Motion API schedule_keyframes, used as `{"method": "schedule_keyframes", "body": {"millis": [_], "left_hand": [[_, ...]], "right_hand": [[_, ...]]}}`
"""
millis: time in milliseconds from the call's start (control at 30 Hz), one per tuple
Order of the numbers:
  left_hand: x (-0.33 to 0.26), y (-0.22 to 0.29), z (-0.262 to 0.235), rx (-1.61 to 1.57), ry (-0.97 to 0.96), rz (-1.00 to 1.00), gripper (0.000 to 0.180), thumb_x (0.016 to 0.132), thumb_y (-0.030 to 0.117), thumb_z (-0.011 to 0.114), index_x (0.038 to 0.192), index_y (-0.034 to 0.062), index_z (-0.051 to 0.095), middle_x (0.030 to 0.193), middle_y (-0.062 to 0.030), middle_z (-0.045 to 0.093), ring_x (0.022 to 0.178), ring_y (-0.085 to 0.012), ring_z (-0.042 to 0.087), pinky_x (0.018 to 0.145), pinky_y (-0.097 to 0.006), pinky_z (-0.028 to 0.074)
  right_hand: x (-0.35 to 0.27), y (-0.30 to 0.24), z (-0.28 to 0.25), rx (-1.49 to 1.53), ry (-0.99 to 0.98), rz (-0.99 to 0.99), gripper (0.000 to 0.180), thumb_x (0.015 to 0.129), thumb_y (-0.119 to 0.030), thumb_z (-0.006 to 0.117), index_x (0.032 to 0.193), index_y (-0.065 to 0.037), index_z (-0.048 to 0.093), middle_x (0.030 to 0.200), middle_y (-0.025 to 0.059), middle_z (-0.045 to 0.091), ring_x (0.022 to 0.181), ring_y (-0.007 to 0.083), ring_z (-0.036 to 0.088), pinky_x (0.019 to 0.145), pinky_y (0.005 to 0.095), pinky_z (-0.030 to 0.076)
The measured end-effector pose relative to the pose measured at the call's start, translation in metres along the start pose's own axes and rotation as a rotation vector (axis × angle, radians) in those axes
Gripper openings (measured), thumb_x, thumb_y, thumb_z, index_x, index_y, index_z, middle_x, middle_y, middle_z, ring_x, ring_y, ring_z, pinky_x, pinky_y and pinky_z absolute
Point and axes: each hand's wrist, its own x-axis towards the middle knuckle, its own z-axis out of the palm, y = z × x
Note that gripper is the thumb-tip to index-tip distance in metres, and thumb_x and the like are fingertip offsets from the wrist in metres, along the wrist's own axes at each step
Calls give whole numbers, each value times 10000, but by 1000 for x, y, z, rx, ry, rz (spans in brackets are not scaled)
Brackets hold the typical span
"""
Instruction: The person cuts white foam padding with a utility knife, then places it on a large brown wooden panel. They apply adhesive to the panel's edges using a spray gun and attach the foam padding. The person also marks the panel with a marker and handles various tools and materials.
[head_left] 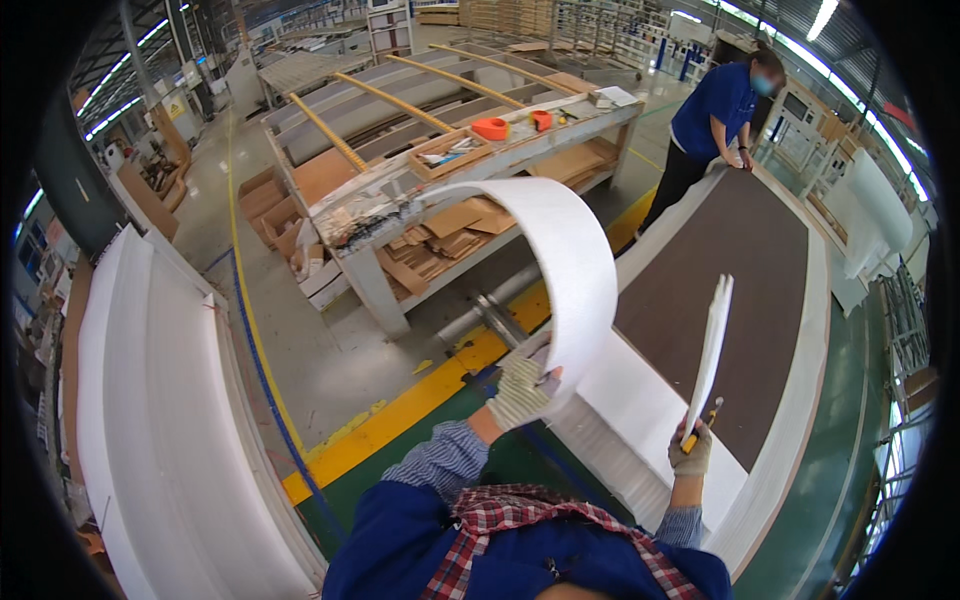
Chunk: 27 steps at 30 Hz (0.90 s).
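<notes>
My left hand (522,392), in a striped glove, is closed on the end of a white foam strip (588,270) that arches up and bends over to the left. In my gloved right hand (690,452) are another thin white strip (712,340), standing nearly upright, and a small yellow tool (690,438) whose exact kind I cannot make out. Below and between my hands lies a white foam sheet (640,400), over the near end of a long stack with a dark brown panel (725,290) on top.
Across the stack, a masked co-worker (715,110) in blue leans with both hands on its far end. A workbench (370,290) with yellow bars, a tool tray (450,155) and orange tape rolls (490,128) stands ahead. Curved white sheets (180,420) are at the left.
</notes>
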Motion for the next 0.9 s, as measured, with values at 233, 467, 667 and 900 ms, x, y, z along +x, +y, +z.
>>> {"method": "schedule_keyframes", "body": {"millis": [233, 467, 667, 900], "left_hand": [[-38, -40, -131, -173, 383, -346, 326, 858, 113, 618, 1155, -1, 548, 1075, -132, 599, 929, -224, 603, 781, -328, 486], [-43, -121, -251, -141, 611, -543, 297, 835, 63, 639, 1112, -12, 562, 1019, -69, 623, 893, -144, 575, 766, -282, 472], [28, -210, -334, -259, 719, -616, 396, 822, 75, 660, 1188, -9, 535, 1073, -76, 613, 940, -161, 572, 820, -293, 464], [104, -290, -391, -447, 730, -775, 404, 784, 110, 678, 1153, 2, 556, 1020, -56, 622, 914, -157, 572, 804, -296, 461]], "right_hand": [[73, 121, 159, -248, -105, 144, 87, 809, -135, 592, 857, -70, 562, 744, 57, 603, 645, 188, 599, 511, 271, 486], [141, 311, 328, -451, -149, 146, 241, 722, -153, 720, 891, -40, 591, 787, 56, 597, 644, 199, 562, 534, 320, 461], [167, 466, 482, -625, -328, -12, 282, 721, -54, 676, 959, 36, 552, 833, 79, 596, 682, 203, 555, 619, 330, 456], [212, 613, 636, -1202, -429, -221, 443, 766, -127, 646, 1119, 78, 476, 964, 166, 586, 784, 235, 553, 723, 364, 469]]}}
